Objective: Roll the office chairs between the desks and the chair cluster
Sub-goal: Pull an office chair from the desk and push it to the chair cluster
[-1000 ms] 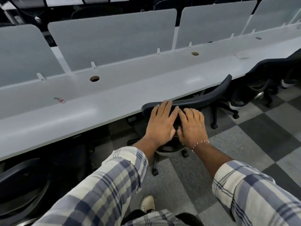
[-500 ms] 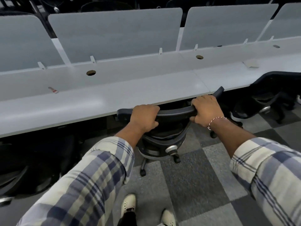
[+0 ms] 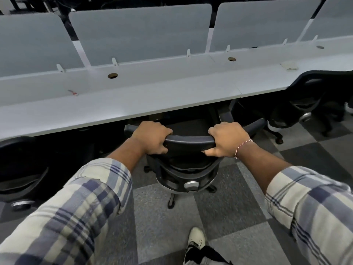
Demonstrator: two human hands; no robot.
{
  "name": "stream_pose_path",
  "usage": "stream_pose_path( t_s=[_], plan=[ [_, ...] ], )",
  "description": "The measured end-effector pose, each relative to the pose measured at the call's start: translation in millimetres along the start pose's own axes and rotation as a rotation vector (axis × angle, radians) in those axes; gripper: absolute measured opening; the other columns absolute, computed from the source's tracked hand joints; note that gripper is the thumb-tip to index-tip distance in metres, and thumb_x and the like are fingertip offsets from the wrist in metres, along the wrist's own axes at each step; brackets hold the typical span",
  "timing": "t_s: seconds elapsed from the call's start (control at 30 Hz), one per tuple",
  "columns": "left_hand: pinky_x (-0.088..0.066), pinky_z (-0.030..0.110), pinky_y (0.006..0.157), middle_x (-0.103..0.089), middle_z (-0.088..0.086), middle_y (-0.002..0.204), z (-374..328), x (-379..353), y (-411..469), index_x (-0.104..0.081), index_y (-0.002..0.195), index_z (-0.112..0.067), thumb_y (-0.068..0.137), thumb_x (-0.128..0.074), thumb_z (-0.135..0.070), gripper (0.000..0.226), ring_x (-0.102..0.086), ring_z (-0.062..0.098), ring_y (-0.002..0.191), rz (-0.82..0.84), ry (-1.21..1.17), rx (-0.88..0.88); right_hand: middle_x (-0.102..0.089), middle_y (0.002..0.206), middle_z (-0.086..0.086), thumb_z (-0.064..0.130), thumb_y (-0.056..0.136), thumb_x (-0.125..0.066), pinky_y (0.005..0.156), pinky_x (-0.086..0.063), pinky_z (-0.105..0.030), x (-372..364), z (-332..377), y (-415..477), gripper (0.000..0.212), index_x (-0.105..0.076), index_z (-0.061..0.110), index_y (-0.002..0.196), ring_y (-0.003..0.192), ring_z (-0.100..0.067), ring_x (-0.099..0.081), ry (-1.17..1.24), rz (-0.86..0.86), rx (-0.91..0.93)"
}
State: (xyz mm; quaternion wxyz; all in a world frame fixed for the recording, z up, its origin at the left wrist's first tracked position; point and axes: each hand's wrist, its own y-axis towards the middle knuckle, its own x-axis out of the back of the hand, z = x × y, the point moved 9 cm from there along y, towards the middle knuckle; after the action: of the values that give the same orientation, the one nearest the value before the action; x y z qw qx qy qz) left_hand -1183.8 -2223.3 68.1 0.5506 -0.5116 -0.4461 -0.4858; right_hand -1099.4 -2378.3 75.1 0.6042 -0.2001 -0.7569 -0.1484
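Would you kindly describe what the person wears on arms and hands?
Both arms are in a cream, grey-blue and navy plaid shirt, cuffs pushed up the forearms. The left hand is bare; the right hand has a red-and-white thread bracelet at its wrist.

Quantities: three black wheeled office chairs; four grey translucent divider panels; three round cable holes; one white perforated shoe.

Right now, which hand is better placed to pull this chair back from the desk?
Nearly even: the left hand and right hand both grip the chair backrest along its top rail. Slight edge to the right, probably: it sits a little nearer the rail's middle.
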Motion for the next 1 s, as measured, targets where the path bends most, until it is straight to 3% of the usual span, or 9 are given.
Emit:
stream_pose_path(
  t_s=[0.23, 0.47, 0.7, 0.83, 1.0],
  plan=[
    [-0.043, 0.032, 0.064, -0.061, -0.010, 0.084, -27, -4, -65, -0.047, 0.085, -0.034, 0.075, -0.059, -0.067, 0.037, -0.060, 0.017, 0.077, -0.066, -0.006, -0.104, -0.064, 0.093, -0.001, 0.079, 0.076, -0.045, 0.062, -0.035, -0.032, 12, 68, -43, 0.063, -0.056, 0.020, 0.096, 0.087, -0.025, -0.063, -0.054, -0.006, -0.004],
    [-0.031, 0.031, 0.061, -0.059, -0.009, 0.086, -19, -8, -98, -0.056, 0.097, -0.029, 0.078, -0.060, -0.060, 0.036, -0.059, 0.017, 0.079, -0.111, 0.037, -0.103, -0.062, 0.091, 0.002, 0.076, 0.077, -0.049, 0.062, -0.037, -0.031, 22, 105, -63, 0.058, -0.057, 0.022, 0.097, 0.087, -0.022, -0.061, 0.018, -0.056, -0.062],
    [-0.048, 0.035, 0.069, -0.062, -0.008, 0.084, 14, -5, -71, -0.060, 0.093, -0.028, 0.073, -0.067, -0.054, 0.033, -0.062, 0.020, 0.081, -0.136, 0.025, -0.011, -0.059, 0.081, 0.004, 0.072, 0.081, -0.050, 0.062, -0.037, -0.032, 24, 98, -32, 0.053, -0.055, 0.022, 0.099, 0.078, -0.025, -0.063, 0.051, -0.032, -0.121],
    [-0.045, 0.033, 0.064, -0.060, -0.007, 0.076, 21, -2, -43, -0.054, 0.084, -0.028, 0.073, -0.067, -0.054, 0.031, -0.062, 0.019, 0.075, -0.157, 0.014, -0.002, -0.063, 0.086, 0.004, 0.071, 0.080, -0.050, 0.061, -0.037, -0.031, 18, 75, -10, 0.054, -0.056, 0.023, 0.105, 0.078, -0.023, -0.064, 0.038, -0.036, -0.108],
    [-0.044, 0.031, 0.062, -0.058, -0.012, 0.076, 36, -2, 6, -0.054, 0.092, -0.030, 0.067, -0.060, -0.082, 0.057, -0.056, 0.013, 0.071, -0.086, -0.077, -0.002, -0.064, 0.087, 0.006, 0.071, 0.077, -0.051, 0.061, -0.033, -0.030, 8, 26, 20, 0.053, -0.058, 0.027, 0.106, 0.079, -0.019, -0.063, 0.027, -0.025, -0.064]
  ],
)
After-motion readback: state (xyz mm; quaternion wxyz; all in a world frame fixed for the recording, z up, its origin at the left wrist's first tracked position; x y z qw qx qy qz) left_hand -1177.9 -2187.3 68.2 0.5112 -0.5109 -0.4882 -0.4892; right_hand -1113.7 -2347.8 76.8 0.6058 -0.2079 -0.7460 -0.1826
